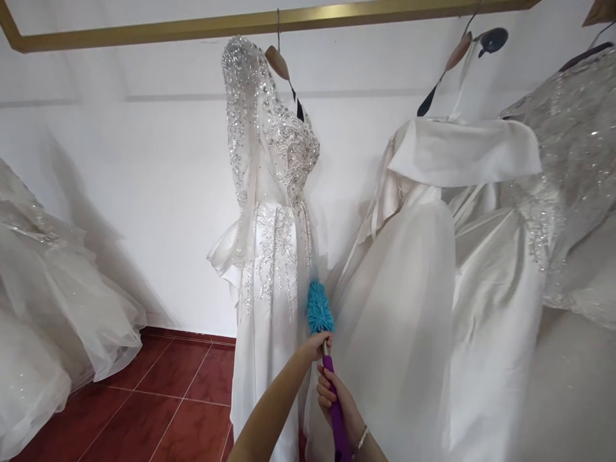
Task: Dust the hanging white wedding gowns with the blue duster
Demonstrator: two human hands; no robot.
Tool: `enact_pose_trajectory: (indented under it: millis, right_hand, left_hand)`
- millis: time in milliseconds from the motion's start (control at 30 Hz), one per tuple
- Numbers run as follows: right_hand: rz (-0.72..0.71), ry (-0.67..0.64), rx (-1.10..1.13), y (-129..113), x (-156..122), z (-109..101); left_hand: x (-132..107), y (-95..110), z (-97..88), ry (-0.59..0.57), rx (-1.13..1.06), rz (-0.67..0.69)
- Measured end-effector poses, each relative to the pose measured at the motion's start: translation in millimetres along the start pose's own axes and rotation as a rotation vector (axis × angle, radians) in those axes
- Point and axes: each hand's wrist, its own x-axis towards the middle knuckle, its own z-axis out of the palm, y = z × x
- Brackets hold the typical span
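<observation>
A duster with a fluffy blue head (320, 308) and a purple handle (339, 423) points upward in front of me. My left hand (317, 344) is closed around its metal shaft just below the blue head. Lower down, my right hand (337, 399) wraps the purple handle; a bracelet circles that wrist. Just left of the blue head hangs a white gown with silver beading (276, 250). To the right of the duster spreads a white gown with a full skirt (399, 308) and a folded satin neckline. Whether the blue head touches either gown I cannot tell.
A gold rail (192, 29) runs along the white wall (158, 160) and carries the gowns on hangers. Another beaded gown (582, 141) hangs at the far right. More white skirts (62, 289) spread at the left above red floor tiles (173, 398).
</observation>
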Motion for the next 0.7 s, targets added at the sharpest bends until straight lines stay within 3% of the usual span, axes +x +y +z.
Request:
enact_pose_trajectory:
  millis: [133, 300, 500, 600, 700]
  right_hand:
    - [0.032, -0.022, 0.057, -17.6, -14.6, -2.8]
    - [-0.054, -0.093, 0.017, -41.4, -44.3, 19.6]
    - [-0.259, -0.067, -0.348, -39.4, -71.2, 35.8]
    - [-0.343, -0.096, -0.517, -31.1, -76.1, 30.4]
    - [-0.364, -0.118, -0.692, -19.8, -77.3, 20.1]
  left_hand:
    - [-1.7, -6.9, 16.0, 0.026, 0.024, -0.065]
    - [-17.1, 38.9, 55.2, -0.031, -0.029, 0.079]
    - [-80.3, 96.9, 89.0, -0.262, -0.079, 0.29]
    - [-115.9, 107.1, 95.9, -0.353, -0.137, 0.316]
    - [-146.7, 105.2, 94.2, -0.362, -0.207, 0.346]
